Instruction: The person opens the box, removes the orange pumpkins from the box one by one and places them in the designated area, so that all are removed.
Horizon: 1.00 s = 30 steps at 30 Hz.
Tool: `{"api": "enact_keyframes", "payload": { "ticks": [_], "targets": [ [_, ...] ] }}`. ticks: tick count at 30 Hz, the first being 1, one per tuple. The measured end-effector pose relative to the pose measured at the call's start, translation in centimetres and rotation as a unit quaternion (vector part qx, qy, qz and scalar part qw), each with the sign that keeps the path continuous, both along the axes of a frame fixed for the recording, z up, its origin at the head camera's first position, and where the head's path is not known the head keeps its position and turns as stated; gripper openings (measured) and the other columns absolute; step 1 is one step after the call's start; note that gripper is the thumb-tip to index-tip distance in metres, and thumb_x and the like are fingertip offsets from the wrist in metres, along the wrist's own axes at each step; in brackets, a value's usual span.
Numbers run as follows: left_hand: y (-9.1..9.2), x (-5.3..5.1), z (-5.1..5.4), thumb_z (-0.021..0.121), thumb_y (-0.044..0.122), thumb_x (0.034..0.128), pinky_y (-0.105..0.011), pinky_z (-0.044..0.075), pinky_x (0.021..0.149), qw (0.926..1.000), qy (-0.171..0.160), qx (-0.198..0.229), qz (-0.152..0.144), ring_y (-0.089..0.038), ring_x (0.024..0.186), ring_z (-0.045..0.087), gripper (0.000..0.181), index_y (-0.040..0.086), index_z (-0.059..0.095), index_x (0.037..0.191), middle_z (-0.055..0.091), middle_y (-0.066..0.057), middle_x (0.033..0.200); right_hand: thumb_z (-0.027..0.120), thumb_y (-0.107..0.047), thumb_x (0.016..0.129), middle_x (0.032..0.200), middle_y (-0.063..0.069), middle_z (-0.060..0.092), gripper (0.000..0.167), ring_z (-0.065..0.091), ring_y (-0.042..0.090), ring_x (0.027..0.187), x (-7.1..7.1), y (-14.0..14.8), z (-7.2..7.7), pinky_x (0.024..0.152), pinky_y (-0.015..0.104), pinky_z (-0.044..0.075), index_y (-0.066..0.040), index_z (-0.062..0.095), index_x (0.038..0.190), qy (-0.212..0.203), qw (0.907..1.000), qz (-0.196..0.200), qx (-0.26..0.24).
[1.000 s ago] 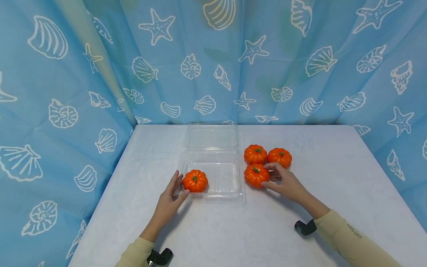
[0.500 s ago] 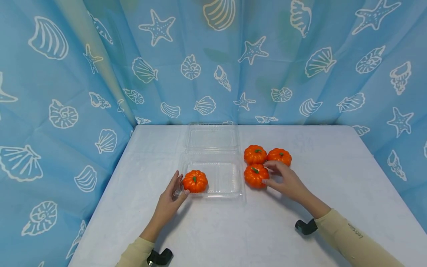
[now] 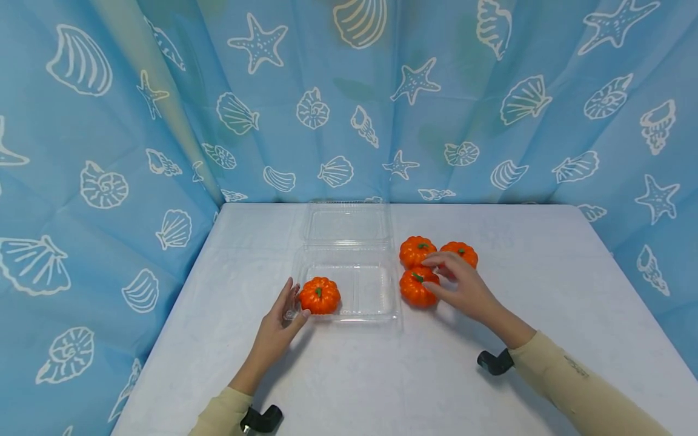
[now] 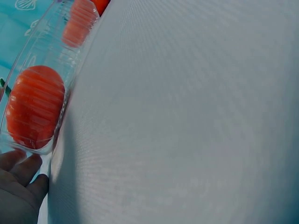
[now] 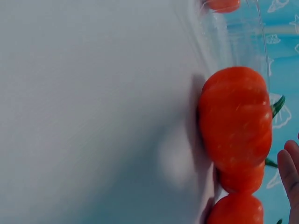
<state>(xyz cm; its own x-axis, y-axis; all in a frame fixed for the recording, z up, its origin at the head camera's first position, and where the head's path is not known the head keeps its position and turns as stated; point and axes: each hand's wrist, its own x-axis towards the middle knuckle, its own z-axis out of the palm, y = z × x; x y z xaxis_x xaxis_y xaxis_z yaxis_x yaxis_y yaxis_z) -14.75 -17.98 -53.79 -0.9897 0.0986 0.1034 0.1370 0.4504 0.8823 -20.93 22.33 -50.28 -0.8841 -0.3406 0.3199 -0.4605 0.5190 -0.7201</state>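
A clear plastic clamshell container [image 3: 375, 290] lies with its lid [image 3: 348, 223] folded back. One orange toy pumpkin [image 3: 319, 295] with a green stem sits in its left part. My left hand [image 3: 272, 333] rests at the container's front left corner, and in the left wrist view its fingers [image 4: 29, 167] touch the end wall. Just above the nearest loose pumpkin [image 3: 418, 289] hovers my right hand [image 3: 469, 290], fingers curved and holding nothing. Behind it sit a second pumpkin [image 3: 415, 251] and a third [image 3: 462, 251], partly covered by that hand.
White cloth covers the table [image 3: 349, 381]. A blue curtain [image 3: 349, 103] with shell and starfish prints hangs behind and beside it. A black wrist-worn device shows under each sleeve.
My right hand has lifted off the nearest pumpkin's right side and shifted slightly up and away toward the rear ones. My left hand and the container have stayed put.
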Motion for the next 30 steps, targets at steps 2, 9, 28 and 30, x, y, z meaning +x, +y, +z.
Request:
{"api": "enact_keyframes", "payload": {
  "ticks": [2,9,28,30],
  "targets": [
    [0.0,0.0,0.0,0.070,0.031,0.0980,-0.051,0.035,0.115,1.0000,0.001,0.000,0.000,-0.027,0.145,0.042,0.083,0.013,0.023,0.163,0.042,-0.009,0.158,0.080,-0.016,0.090,0.131,0.007,0.060,0.039,0.058,0.029,0.118,-0.1,-0.5,0.3,0.094,0.058,0.054,-0.008,0.064,0.124,0.001,1.0000,0.005,-0.002],
    [0.0,0.0,0.1,0.070,0.029,0.0980,-0.050,0.036,0.114,1.0000,0.000,0.006,0.000,-0.027,0.144,0.042,0.082,0.013,0.023,0.163,0.042,-0.009,0.158,0.081,-0.018,0.089,0.127,0.003,0.063,0.039,0.062,0.026,0.111,-0.9,-2.4,1.2,0.090,0.050,0.057,-0.010,0.065,0.125,0.016,0.9995,0.023,0.017],
    [0.1,0.0,-0.1,0.070,0.030,0.0980,-0.052,0.037,0.113,1.0000,-0.003,0.004,0.002,-0.028,0.144,0.042,0.082,0.014,0.023,0.163,0.042,-0.009,0.158,0.077,-0.028,0.092,0.133,0.002,0.061,0.049,0.061,0.034,0.119,-3.3,-7.9,3.7,0.101,0.053,0.052,-0.016,0.058,0.136,-0.081,0.9872,0.128,0.050],
    [0.0,-0.1,-0.1,0.070,0.030,0.0980,-0.052,0.036,0.114,1.0000,0.000,0.002,0.001,-0.028,0.144,0.042,0.083,0.013,0.023,0.163,0.042,-0.009,0.158,0.077,-0.030,0.092,0.135,0.001,0.060,0.052,0.060,0.033,0.121,-3.5,-8.3,3.9,0.102,0.052,0.051,-0.016,0.057,0.138,-0.086,0.9847,0.139,0.060]
  ]
}}
